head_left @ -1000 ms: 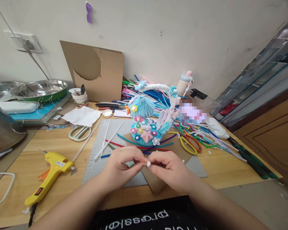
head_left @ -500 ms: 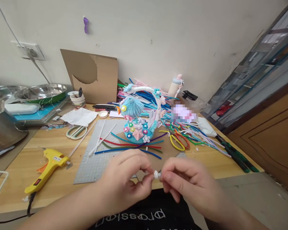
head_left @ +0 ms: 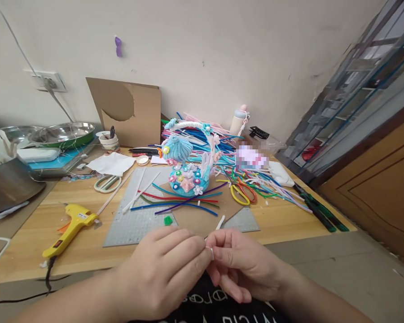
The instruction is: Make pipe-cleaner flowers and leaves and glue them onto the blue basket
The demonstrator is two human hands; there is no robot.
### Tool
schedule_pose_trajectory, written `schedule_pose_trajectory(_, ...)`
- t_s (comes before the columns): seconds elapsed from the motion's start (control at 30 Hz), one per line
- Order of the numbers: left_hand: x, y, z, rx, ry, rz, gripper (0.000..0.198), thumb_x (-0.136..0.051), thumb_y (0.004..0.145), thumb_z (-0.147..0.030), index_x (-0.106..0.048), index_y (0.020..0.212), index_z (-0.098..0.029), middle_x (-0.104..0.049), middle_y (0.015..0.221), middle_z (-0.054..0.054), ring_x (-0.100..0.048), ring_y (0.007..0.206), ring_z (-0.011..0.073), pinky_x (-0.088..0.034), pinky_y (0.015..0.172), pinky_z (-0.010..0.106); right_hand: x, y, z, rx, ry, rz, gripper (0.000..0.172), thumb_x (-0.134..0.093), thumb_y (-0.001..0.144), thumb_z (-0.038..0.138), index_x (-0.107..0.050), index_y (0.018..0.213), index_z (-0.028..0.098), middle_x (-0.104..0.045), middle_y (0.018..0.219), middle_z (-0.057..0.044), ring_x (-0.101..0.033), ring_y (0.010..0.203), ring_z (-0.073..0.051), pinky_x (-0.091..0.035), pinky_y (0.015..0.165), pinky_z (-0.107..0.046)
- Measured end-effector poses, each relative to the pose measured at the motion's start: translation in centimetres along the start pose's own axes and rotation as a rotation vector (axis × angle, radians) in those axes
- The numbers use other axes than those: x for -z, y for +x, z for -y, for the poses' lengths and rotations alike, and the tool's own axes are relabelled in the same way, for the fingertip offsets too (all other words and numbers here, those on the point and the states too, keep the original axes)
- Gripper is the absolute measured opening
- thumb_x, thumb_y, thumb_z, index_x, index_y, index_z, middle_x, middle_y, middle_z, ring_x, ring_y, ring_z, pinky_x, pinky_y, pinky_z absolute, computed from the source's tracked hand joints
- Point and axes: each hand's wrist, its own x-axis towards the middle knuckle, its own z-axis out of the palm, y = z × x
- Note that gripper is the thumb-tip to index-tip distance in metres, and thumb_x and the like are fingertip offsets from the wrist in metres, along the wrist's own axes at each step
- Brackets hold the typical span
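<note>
White pipe cleaner [head_left: 220, 223] sits pinched between left hand [head_left: 170, 264] and right hand [head_left: 244, 260] at the bench's [head_left: 283, 222] near edge — likely light, soft, bendy, easily kinked — so best held lightly by fingertips, close to the bend.

Held stem [head_left: 220, 222] white. Loose stems [head_left: 148, 207] red, olive, blue, purple. Basket [head_left: 204, 184] light blue, handle [head_left: 188, 126] white, flowers [head_left: 198, 190] pink, white, yellow. Starfish [head_left: 187, 185] pink. Mat [head_left: 128, 229] grey, gridded. Glue gun [head_left: 74, 221] yellow, trigger [head_left: 63, 227] orange. Shirt [head_left: 191, 312] black, lettering [head_left: 207, 297] white. Bowl [head_left: 67, 142] silver, green outside.
</note>
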Motion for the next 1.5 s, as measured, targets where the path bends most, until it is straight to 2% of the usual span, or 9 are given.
schedule_pose_trajectory(0.33,0.8,0.8,-0.9,0.109,-0.017,0.18,0.016,-0.044,0.086,-0.009,-0.059,0.092,-0.012,-0.063,0.076,0.006,-0.057,0.066,0.0194,-0.049,0.059,0.032,-0.7,-0.5,-0.5,0.274,-0.259,-0.083,0.032,-0.068,0.078,0.042,-0.05,0.08,0.016,-0.046,0.055,0.008,-0.028,0.035,0.0,-0.019,0.032,-0.012)
schedule_pose_trajectory(0.5,-0.1,0.9,-0.3,0.366,-0.162,0.274,0.019,-0.04,0.085,-0.01,-0.058,0.081,-0.015,-0.061,0.074,0.005,-0.056,0.066,0.0184,-0.048,0.058,0.031,-0.7,-0.5,-0.3,0.516,-0.915,-0.276,0.021,-0.053,0.088,0.034,-0.052,0.076,0.016,-0.05,0.064,0.002,-0.043,0.055,-0.008,-0.035,0.05,-0.021)
schedule_pose_trajectory(0.63,-1.0,1.5,1.6,0.738,-0.534,0.361,0.013,-0.048,0.083,-0.018,-0.059,0.076,-0.017,-0.06,0.069,0.001,-0.056,0.065,0.016,-0.048,0.057,0.027,-0.2,-0.3,0.2,0.786,-1.459,-0.291,0.014,-0.043,0.09,0.016,-0.056,0.084,0.016,-0.057,0.074,-0.004,-0.05,0.068,-0.014,-0.038,0.061,-0.026)
schedule_pose_trajectory(0.77,-1.4,2.4,3.4,0.971,-1.189,0.518,0.011,-0.053,0.08,-0.021,-0.056,0.07,-0.017,-0.048,0.055,-0.004,-0.047,0.049,0.0101,-0.044,0.046,0.021,0.3,-0.3,1.0,0.829,-1.423,-0.271,0.012,-0.046,0.089,0.017,-0.056,0.082,0.018,-0.057,0.071,-0.003,-0.05,0.065,-0.014,-0.039,0.06,-0.026)
schedule_pose_trajectory(0.87,-1.7,2.6,3.5,0.871,-1.067,0.249,0.007,-0.053,0.083,-0.021,-0.058,0.085,-0.016,-0.056,0.067,-0.001,-0.054,0.058,0.0109,-0.047,0.053,0.023,0.7,-0.3,1.5,0.666,-1.009,-0.373,0.015,-0.053,0.088,0.028,-0.053,0.076,0.018,-0.052,0.064,0.001,-0.042,0.05,-0.008,-0.033,0.047,-0.021)
schedule_pose_trajectory(0.97,-2.2,2.1,3.0,0.515,-0.574,-0.057,0.016,-0.053,0.084,-0.014,-0.058,0.098,-0.018,-0.062,0.092,0.006,-0.059,0.084,0.0155,-0.051,0.072,0.029,0.9,-0.1,1.7,0.534,-0.602,-0.332,0.022,-0.058,0.086,0.036,-0.051,0.078,0.017,-0.049,0.058,0.005,-0.032,0.039,-0.003,-0.023,0.038,-0.018)
schedule_pose_trajectory(1.1,-2.8,1.3,2.7,0.173,-0.182,-0.149,0.02,-0.055,0.084,-0.012,-0.058,0.102,-0.018,-0.063,0.096,0.008,-0.059,0.089,0.0177,-0.05,0.077,0.031,0.9,0.5,2.0,0.473,-0.344,-0.253,0.023,-0.063,0.083,0.034,-0.049,0.077,0.017,-0.044,0.052,0.008,-0.028,0.037,-0.001,-0.02,0.037,-0.015)
schedule_pose_trajectory(1.33,-2.6,1.1,3.0,0.078,0.094,-0.114,0.016,-0.052,0.086,-0.016,-0.057,0.102,-0.016,-0.066,0.09,0.007,-0.062,0.082,0.0178,-0.051,0.075,0.032,0.6,1.0,3.4,0.372,-0.379,-0.245,0.026,-0.067,0.079,0.035,-0.051,0.074,0.016,-0.044,0.051,0.008,-0.03,0.038,-0.002,-0.019,0.037,-0.015)
schedule_pose_trajectory(1.5,-2.9,1.2,2.8,0.227,-0.114,-0.217,0.013,-0.052,0.085,-0.01,-0.056,0.094,-0.018,-0.063,0.087,0.006,-0.059,0.081,0.0156,-0.051,0.072,0.028,0.5,1.3,4.3,0.344,-0.374,-0.153,0.023,-0.067,0.08,0.032,-0.052,0.076,0.015,-0.046,0.055,0.007,-0.029,0.041,-0.002,-0.017,0.039,-0.016)
